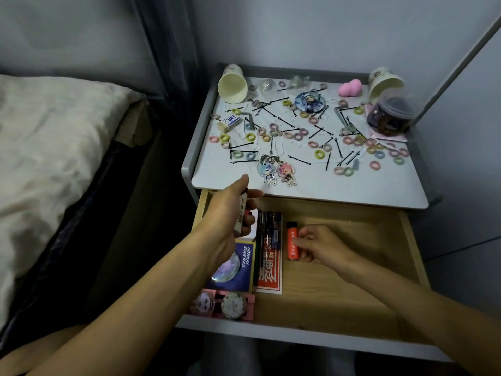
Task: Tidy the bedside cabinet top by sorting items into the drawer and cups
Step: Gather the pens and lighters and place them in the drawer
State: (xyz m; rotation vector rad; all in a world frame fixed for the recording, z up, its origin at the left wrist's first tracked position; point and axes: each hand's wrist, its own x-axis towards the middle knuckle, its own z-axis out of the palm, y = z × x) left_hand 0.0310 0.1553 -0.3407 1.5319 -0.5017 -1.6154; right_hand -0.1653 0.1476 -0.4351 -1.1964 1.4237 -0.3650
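The left hand [225, 213] grips a white lighter [241, 213] above the open drawer [366, 226]; the right hand [322, 244] pinches an orange lighter [291, 240] lying on its floor

Dim room. Bed [54, 147] with pale rumpled cover; dark curtain [168, 50] hangs just beside bed, grey-blue wall [325, 31] beyond.

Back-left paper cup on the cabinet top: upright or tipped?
Tipped. The paper cup lies on its side on the cabinet top, open mouth facing the camera; nothing visible inside.
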